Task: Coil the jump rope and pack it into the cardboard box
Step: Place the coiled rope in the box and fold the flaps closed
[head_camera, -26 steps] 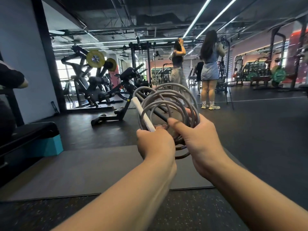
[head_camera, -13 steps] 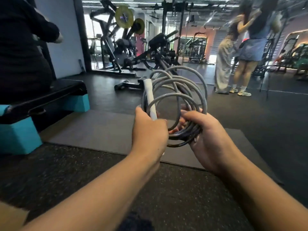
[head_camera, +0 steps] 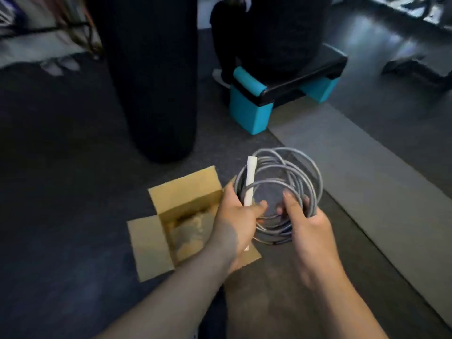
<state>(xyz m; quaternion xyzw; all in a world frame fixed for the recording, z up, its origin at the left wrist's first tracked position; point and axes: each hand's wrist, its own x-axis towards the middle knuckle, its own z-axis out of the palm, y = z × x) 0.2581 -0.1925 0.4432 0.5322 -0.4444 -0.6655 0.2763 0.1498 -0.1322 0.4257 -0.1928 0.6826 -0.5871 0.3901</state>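
A grey jump rope is wound into several loose loops, held above the dark floor between both hands. My left hand grips the coil's left side together with a white handle that sticks upward. My right hand holds the coil's lower right part, fingers through the loops. An open cardboard box sits on the floor just left of my left hand, flaps spread, with crumpled paper inside. The coil hangs to the right of the box opening.
A black punching bag hangs behind the box. A black bench on teal blocks stands at the back, with a person in dark clothes sitting on it. A grey mat lies on the right.
The view has swung down and left from the gym hall to the floor, bringing the box into sight. Both hands still hold the coil, now lowered beside the box.
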